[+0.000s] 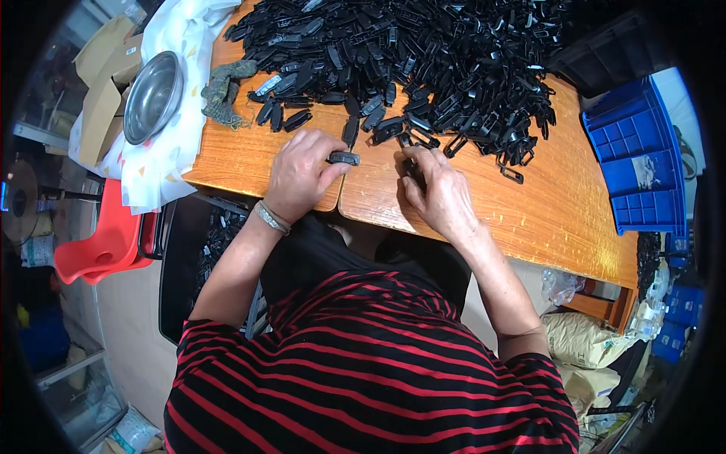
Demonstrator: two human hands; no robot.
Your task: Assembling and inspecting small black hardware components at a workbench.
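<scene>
My left hand (301, 168) is closed near the front edge of the wooden table, gripping a small black plastic piece (345, 158) between thumb and fingers. To its right, my right hand (442, 191) is also closed, its fingers pinched on a dark plastic part (411, 168) that they mostly cover. Just beyond both hands spreads a big heap of black plastic parts (423, 60), some long and rounded, others like open frames. One loose black piece (350, 130) lies right beside my left fingertips.
On the left, a metal bowl (153, 98) rests on white plastic sheeting, near a crumpled dark cloth (221, 94). A red chair (106, 246) stands beyond the table's left edge. Blue plastic crates (639, 155) and a black crate (616, 53) line the right side. Sacks (582, 340) lie below.
</scene>
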